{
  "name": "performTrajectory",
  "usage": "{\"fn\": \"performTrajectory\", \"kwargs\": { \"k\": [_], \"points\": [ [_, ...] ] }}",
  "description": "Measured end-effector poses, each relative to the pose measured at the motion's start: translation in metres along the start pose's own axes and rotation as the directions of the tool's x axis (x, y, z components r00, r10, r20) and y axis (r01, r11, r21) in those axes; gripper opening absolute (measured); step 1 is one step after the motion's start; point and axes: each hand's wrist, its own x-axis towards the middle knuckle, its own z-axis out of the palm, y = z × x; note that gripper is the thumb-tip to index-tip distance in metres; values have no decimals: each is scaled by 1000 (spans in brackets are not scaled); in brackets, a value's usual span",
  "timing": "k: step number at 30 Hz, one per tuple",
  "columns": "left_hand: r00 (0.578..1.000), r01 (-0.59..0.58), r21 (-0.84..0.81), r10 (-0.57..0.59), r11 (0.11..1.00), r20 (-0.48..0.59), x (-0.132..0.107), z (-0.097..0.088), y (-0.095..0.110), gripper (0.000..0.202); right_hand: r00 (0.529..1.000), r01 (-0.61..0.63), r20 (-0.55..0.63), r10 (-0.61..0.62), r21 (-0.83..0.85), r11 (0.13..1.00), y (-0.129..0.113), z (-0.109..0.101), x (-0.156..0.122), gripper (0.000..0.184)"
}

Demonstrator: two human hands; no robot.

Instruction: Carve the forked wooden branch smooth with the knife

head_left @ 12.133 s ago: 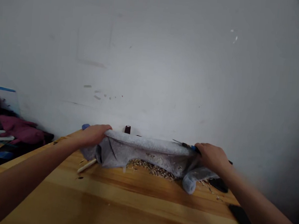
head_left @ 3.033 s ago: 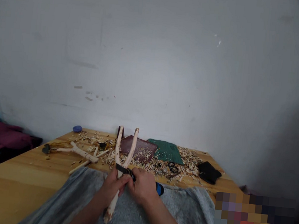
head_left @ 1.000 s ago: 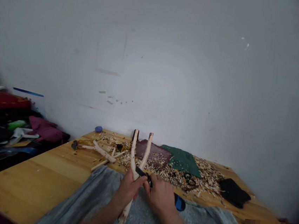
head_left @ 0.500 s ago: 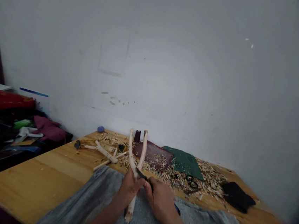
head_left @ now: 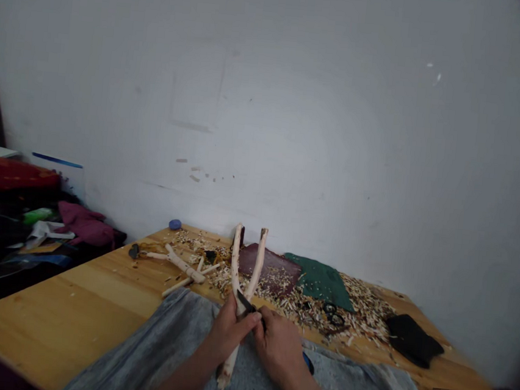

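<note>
A peeled, Y-shaped forked branch stands in front of me, its two prongs pointing away toward the wall. My left hand is wrapped round it just below the fork, and the stem's lower end sticks out beneath the palm. In my right hand is a knife, gripped by a handle mostly hidden in the fingers. Its dark blade lies across the branch at the fork. My left thumb reaches over to the knife near my right hand. A grey cloth spreads beneath both hands.
Wood shavings litter the wooden table. Among them lie a maroon sheet, a green sheet and a black piece. Other peeled sticks lie left of the fork. A white wall rises behind; piled belongings sit at far left.
The forked branch's prongs have swung slightly to the right. The knife blade has shifted a little on the fork, and both hands keep their hold.
</note>
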Motion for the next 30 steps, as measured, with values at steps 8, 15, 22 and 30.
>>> {"fn": "performTrajectory", "kwargs": {
  "k": [8,15,22,30],
  "points": [
    [1000,25,-28,-25,999,14,-5,3,7,27,1000,-14,-5,14,-42,999,1,-1,1,27],
    [997,32,-36,-35,999,-70,-5,9,4,30,998,-59,-26,57,-112,992,-4,1,2,29],
    [992,-36,-1,36,999,-125,-2,6,2,41,992,-99,-70,101,36,994,1,3,2,32],
    [997,-33,-24,31,999,-65,1,2,1,44,996,-47,-66,54,110,993,7,-5,2,43]
  ]
}}
